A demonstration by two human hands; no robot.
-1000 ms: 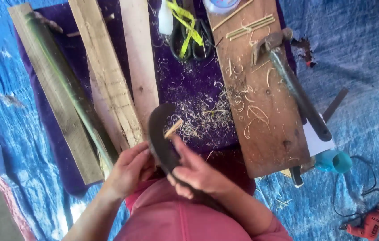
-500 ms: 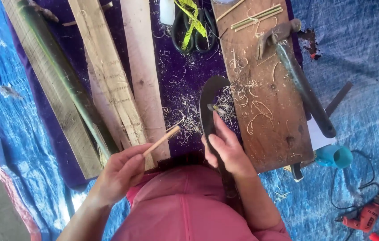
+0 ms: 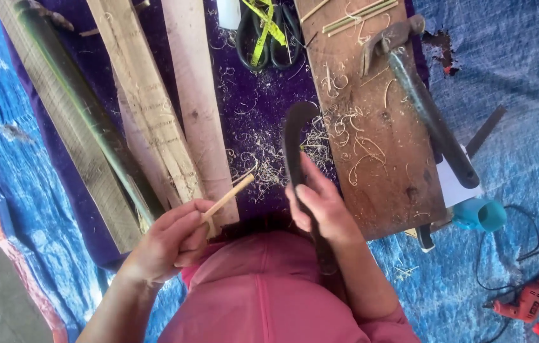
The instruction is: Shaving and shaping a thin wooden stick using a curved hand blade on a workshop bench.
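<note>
Right hand (image 3: pixel 320 206) around curved dark blade (image 3: pixel 293 143)

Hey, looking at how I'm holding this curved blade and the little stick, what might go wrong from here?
1. Your right hand grips the dark curved knife up on the blade itself, so a slip may cut your fingers.
2. The thin bamboo stick is pinched in your left hand near your lap; a stroke that skids off could reach that hand or your leg.
3. Loose shavings litter the purple cloth, which might hide the scissors.
</note>
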